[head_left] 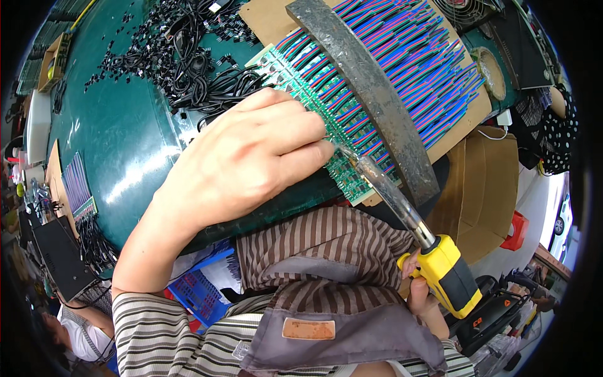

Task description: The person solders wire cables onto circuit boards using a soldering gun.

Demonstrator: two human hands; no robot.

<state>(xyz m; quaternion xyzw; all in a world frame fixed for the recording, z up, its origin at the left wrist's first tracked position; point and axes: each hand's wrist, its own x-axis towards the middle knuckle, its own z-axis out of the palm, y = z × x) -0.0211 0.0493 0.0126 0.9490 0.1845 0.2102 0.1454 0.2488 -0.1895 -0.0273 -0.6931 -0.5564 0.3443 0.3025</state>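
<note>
My left hand point(245, 157) is closed in a pinch over the near left part of a green circuit board panel point(352, 179). What its fingers hold is hidden under them. My right hand point(419, 295) grips a yellow and black soldering gun point(455, 279) by the handle. The gun's metal tip points up and left, close beside my left fingertips at the board. Rows of red, green and blue wires point(414, 69) fan out from the panel to the right. A heavy dark metal bar point(377, 88) lies across them.
Black cables with small connectors point(195, 75) lie heaped on the green table point(125, 144), behind my left hand. Cardboard point(477, 103) sits under the wires. An open cardboard box point(487, 188) stands at the right. A blue basket point(201, 295) is below the table edge. Other people are at both sides.
</note>
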